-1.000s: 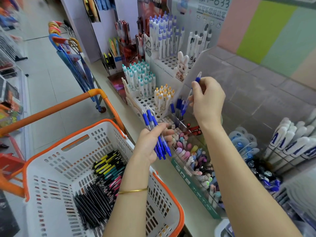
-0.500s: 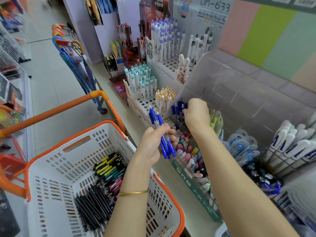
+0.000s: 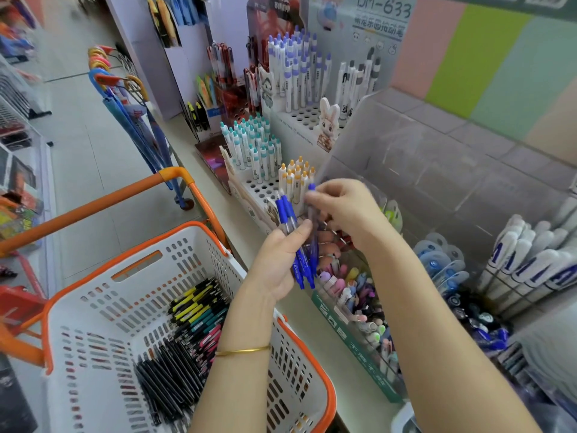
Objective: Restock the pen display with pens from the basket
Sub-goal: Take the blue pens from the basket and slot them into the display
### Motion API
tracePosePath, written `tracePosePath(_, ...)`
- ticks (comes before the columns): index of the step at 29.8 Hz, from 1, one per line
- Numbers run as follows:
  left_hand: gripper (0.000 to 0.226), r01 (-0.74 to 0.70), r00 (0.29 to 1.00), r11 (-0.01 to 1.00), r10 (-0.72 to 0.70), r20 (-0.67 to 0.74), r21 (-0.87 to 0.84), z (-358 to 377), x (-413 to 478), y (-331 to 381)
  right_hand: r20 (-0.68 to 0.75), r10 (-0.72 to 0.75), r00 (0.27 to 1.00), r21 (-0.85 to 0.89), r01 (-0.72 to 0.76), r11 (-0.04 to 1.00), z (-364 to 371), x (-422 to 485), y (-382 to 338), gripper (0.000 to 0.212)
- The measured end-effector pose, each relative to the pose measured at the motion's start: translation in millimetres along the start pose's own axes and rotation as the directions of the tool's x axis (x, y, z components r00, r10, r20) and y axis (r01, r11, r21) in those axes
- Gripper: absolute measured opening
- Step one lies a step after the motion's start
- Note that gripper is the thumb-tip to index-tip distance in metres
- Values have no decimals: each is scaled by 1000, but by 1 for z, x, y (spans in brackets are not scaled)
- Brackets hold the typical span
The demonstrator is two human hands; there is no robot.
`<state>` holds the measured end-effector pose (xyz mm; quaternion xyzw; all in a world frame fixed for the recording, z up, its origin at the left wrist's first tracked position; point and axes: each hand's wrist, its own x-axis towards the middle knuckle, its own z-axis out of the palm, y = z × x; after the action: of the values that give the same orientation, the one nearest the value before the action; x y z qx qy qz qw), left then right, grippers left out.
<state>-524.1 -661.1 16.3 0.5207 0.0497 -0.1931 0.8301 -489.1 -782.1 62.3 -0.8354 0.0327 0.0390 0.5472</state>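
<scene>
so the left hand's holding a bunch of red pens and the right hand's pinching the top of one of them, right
Not quite. The left hand holds a bunch of blue pens, not red ones, as the head view shows. The rest stands: the right hand pinches the top of one blue pen.

Glossy plastic pens (image 3: 285, 220); perforated matt plastic basket (image 3: 93, 310).

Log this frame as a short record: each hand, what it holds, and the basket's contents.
Left hand: grips a bundle of blue pens
Right hand: pinches one blue pen beside that bundle
Basket: holds black, yellow, teal and pink pens
Pen display: behind both hands, on the shelf
</scene>
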Motion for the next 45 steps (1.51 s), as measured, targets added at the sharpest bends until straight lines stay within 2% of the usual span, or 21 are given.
tracePosePath(2,23,31,998,999,-32,-45,-32,-2,2,-1,-248,-52,967,104,81,991,-4,5,-1,12)
tracePosePath(3,23,43,996,998,-46,-72,-43,-3,2,-2,-366,-95,926,90,137,987,-7,8,-1,10)
tracePosePath(4,22,53,994,997,-58,-96,-49,-3,2,-3,-443,-145,885,39,181,983,-10,11,-2,8)
tracePosePath(6,20,67,990,997,-73,-123,-48,-4,2,-5,-475,-215,853,-81,201,976,-13,16,0,9)
tracePosePath(10,24,76,987,996,-83,-137,-53,0,2,-8,-370,-213,904,-372,66,926,-4,26,10,9)
tracePosePath(13,15,64,988,996,-72,-136,-67,-1,3,-8,-261,-84,962,-573,-84,815,3,30,15,17)
tracePosePath(16,16,42,990,998,-47,-129,-40,-4,3,-8,-234,-20,972,-663,-145,735,11,34,19,7)
tracePosePath(17,16,35,991,999,-39,-125,-27,-5,3,-8,-229,-12,973,-677,-150,720,13,35,20,10)
tracePosePath(21,18,7,996,1000,-4,-94,28,-7,2,-8,-178,34,983,-644,-143,752,7,39,20,12)
tracePosePath(25,19,-4,998,1000,6,-60,31,-6,4,-9,-220,-102,970,-547,-36,836,-6,28,6,17)
tracePosePath(27,20,-7,999,999,9,-42,45,-3,5,-9,-102,-109,989,-442,53,895,-7,13,-5,23)
tracePosePath(29,21,-9,1000,998,11,-22,60,0,5,-10,76,-24,997,-328,48,943,-6,0,-11,27)
tracePosePath(31,20,-7,1000,998,8,-11,60,2,5,-11,151,13,988,-280,30,959,-6,-5,-10,19)
tracePosePath(33,21,5,1000,999,-5,2,49,1,4,-11,87,-34,996,-259,55,964,-5,-3,-6,13)
tracePosePath(35,20,24,1000,999,-24,-7,26,-2,5,-11,-83,-95,992,-154,81,985,-6,2,-3,12)
tracePosePath(37,17,47,998,999,-48,-50,-6,-6,8,-11,-337,-150,930,-61,137,989,-9,8,-2,11)
tracePosePath(39,16,69,993,997,-71,-96,-25,-8,9,-13,-506,-216,835,-98,192,976,-13,12,-3,6)
tracePosePath(41,14,76,988,997,-77,-135,-7,-7,8,-14,-542,-281,792,-201,203,958,-12,13,-2,8)
tracePosePath(45,4,90,985,996,-91,-144,-14,-5,9,-17,-466,-312,828,-423,101,900,-3,15,7,13)
